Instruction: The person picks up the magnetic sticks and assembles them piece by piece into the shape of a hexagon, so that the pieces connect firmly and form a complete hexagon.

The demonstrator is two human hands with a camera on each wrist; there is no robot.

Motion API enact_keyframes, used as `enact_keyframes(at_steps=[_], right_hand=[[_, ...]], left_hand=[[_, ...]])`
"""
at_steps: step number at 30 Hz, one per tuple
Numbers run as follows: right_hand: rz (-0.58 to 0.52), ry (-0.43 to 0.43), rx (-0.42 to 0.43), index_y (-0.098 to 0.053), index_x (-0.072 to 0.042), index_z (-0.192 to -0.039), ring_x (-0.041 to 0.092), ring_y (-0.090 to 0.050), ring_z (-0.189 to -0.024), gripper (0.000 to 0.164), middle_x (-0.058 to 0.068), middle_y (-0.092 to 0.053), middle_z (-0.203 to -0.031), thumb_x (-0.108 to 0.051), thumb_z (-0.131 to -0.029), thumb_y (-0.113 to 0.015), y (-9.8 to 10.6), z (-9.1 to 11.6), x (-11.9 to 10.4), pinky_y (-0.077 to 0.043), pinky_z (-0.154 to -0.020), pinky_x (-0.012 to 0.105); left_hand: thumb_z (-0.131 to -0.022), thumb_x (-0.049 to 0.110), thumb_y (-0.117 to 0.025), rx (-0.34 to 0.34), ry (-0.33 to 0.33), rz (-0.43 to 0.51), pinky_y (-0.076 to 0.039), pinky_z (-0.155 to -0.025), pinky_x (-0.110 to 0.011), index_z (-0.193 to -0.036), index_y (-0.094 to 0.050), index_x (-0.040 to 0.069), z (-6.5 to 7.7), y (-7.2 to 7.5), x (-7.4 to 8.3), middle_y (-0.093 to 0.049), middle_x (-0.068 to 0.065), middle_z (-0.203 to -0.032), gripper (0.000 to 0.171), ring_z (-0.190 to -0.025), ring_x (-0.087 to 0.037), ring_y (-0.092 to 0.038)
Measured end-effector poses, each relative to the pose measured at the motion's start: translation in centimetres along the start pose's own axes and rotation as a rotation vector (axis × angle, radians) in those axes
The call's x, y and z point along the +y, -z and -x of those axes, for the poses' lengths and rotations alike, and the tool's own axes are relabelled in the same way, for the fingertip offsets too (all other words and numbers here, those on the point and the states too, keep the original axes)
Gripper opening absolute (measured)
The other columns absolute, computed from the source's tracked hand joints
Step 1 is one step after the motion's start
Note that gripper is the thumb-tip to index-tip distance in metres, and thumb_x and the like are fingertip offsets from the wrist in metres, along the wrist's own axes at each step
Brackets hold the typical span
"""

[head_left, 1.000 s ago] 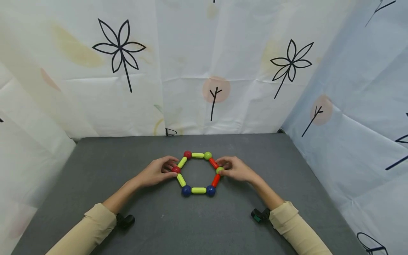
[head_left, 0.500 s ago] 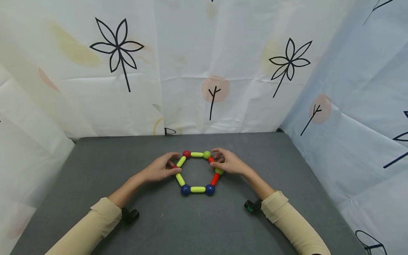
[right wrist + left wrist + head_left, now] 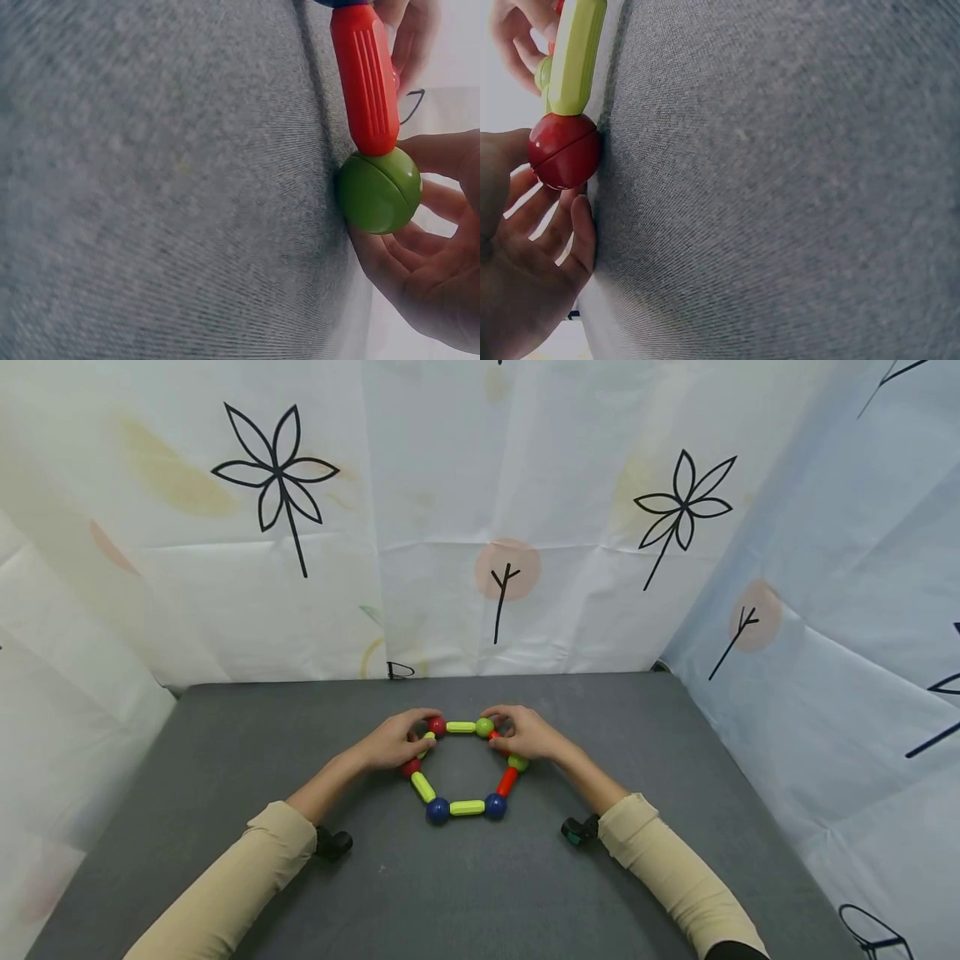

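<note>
A hexagon of magnetic rods and balls lies flat on the grey tabletop [image 3: 465, 893]. Its far corners are a red ball [image 3: 437, 726] and a green ball [image 3: 484, 727]; two blue balls, one at the left [image 3: 438, 811], form the near corners. My left hand [image 3: 392, 740] grips the far left side, thumb by the yellow-green rod, index finger behind the far red ball. On the far right side, my right hand [image 3: 529, 734] holds the red rod and far green ball between thumb and fingers. The side corner balls, red [image 3: 566, 150] and green [image 3: 379, 191], show large in the wrist views.
A pale printed cloth [image 3: 442, 527] hangs behind the table, and another cloth [image 3: 847, 693] hangs at the right. Black wrist cameras, one at the left [image 3: 332, 843] and one at the right [image 3: 579, 831], sit below the rolled sleeves.
Both hands have slid from the side corner balls up to the far corners, the left one forward and to the right. The far corners have drawn slightly closer together.
</note>
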State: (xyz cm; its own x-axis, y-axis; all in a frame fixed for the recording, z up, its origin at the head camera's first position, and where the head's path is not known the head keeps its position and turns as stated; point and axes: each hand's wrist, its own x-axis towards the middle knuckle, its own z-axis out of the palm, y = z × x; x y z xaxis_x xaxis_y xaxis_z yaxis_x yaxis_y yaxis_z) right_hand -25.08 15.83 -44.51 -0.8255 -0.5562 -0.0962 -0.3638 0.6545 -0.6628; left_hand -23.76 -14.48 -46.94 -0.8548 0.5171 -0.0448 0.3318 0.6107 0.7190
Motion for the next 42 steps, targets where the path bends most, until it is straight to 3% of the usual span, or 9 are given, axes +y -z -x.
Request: enact_keyframes(at_steps=[9, 12, 15, 19, 23, 30, 34, 37, 42], right_hand=[[-0.035, 0.007, -0.011, -0.06, -0.007, -0.152, 0.028, -0.077, -0.102, 0.053, 0.024, -0.068, -0.136, -0.017, -0.103, -0.075, 0.0, 0.3, 0.8, -0.063, -0.089, 0.037], [-0.087, 0.002, -0.028, -0.058, -0.007, -0.154, 0.026, -0.076, -0.1, 0.053, 0.024, -0.068, -0.134, -0.02, -0.105, -0.073, 0.4, 0.7, 1.4, -0.06, -0.083, 0.032], [-0.142, 0.003, -0.067, -0.056, -0.004, -0.155, 0.03, -0.076, -0.104, 0.054, 0.025, -0.069, -0.133, -0.021, -0.106, -0.071, 0.9, 1.5, 2.0, -0.06, -0.083, 0.032], [-0.167, 0.036, -0.12, -0.056, 0.0, -0.153, 0.03, -0.077, -0.109, 0.054, 0.026, -0.069, -0.132, -0.018, -0.104, -0.072, 1.4, 2.6, 2.5, -0.062, -0.084, 0.032], [-0.169, 0.05, -0.132, -0.058, 0.001, -0.151, 0.027, -0.077, -0.107, 0.053, 0.026, -0.069, -0.131, -0.017, -0.104, -0.072, 1.3, 3.1, 2.5, -0.061, -0.08, 0.028], [-0.174, 0.037, -0.12, -0.059, -0.001, -0.152, 0.029, -0.077, -0.109, 0.051, 0.023, -0.07, -0.128, -0.016, -0.104, -0.073, 1.0, 3.2, 2.1, -0.06, -0.082, 0.026], [-0.169, 0.038, -0.106, -0.059, 0.001, -0.151, 0.023, -0.075, -0.1, 0.048, 0.023, -0.071, -0.126, -0.016, -0.107, -0.069, 0.9, 3.1, 2.1, -0.057, -0.078, 0.026], [-0.16, 0.02, -0.084, -0.059, 0.0, -0.151, 0.02, -0.073, -0.094, 0.047, 0.022, -0.071, -0.125, -0.019, -0.108, -0.067, 0.8, 3.0, 2.0, -0.055, -0.074, 0.026], [-0.078, 0.01, -0.031, -0.056, -0.004, -0.155, 0.021, -0.077, -0.099, 0.055, 0.021, -0.072, -0.128, -0.025, -0.106, -0.072, 0.4, 2.1, 1.4, -0.059, -0.079, 0.027]], left_hand=[[-0.11, 0.028, -0.066, -0.031, 0.004, 0.02, -0.051, -0.076, -0.03, -0.163, -0.045, 0.006, 0.5, 0.3, -0.6, -0.066, -0.021, -0.136, 0.061, -0.088, -0.015, -0.064], [-0.109, 0.029, -0.068, -0.078, -0.006, 0.105, -0.059, -0.088, -0.033, -0.164, -0.043, 0.005, 1.4, 0.9, -1.2, -0.06, -0.022, -0.151, 0.065, -0.108, -0.022, -0.071], [-0.105, 0.023, -0.074, -0.145, -0.04, 0.225, -0.061, -0.1, -0.031, -0.163, -0.042, 0.001, 2.6, 1.7, -1.9, -0.051, -0.026, -0.162, 0.07, -0.126, -0.031, -0.07], [-0.099, 0.016, -0.082, -0.173, -0.072, 0.304, -0.06, -0.099, -0.022, -0.158, -0.047, -0.002, 3.9, 2.1, -2.8, -0.056, -0.027, -0.154, 0.071, -0.125, -0.031, -0.071], [-0.098, 0.015, -0.083, -0.13, -0.081, 0.292, -0.06, -0.096, -0.02, -0.153, -0.054, 0.0, 4.2, 1.7, -2.9, -0.063, -0.024, -0.148, 0.064, -0.12, -0.027, -0.073], [-0.099, 0.015, -0.08, -0.099, -0.075, 0.267, -0.06, -0.093, -0.019, -0.15, -0.056, 0.0, 4.1, 1.3, -2.6, -0.063, -0.024, -0.148, 0.058, -0.116, -0.022, -0.073], [-0.102, 0.018, -0.078, -0.091, -0.059, 0.233, -0.059, -0.094, -0.02, -0.151, -0.055, 0.0, 3.8, 1.2, -2.5, -0.063, -0.023, -0.147, 0.058, -0.117, -0.022, -0.071], [-0.104, 0.026, -0.076, -0.071, -0.034, 0.191, -0.059, -0.097, -0.026, -0.155, -0.052, 0.004, 3.5, 1.1, -2.3, -0.063, -0.021, -0.149, 0.06, -0.12, -0.024, -0.07], [-0.107, 0.03, -0.071, -0.017, -0.003, 0.13, -0.059, -0.103, -0.043, -0.161, -0.045, 0.005, 2.5, 0.6, -1.5, -0.057, -0.021, -0.159, 0.065, -0.128, -0.031, -0.068]])
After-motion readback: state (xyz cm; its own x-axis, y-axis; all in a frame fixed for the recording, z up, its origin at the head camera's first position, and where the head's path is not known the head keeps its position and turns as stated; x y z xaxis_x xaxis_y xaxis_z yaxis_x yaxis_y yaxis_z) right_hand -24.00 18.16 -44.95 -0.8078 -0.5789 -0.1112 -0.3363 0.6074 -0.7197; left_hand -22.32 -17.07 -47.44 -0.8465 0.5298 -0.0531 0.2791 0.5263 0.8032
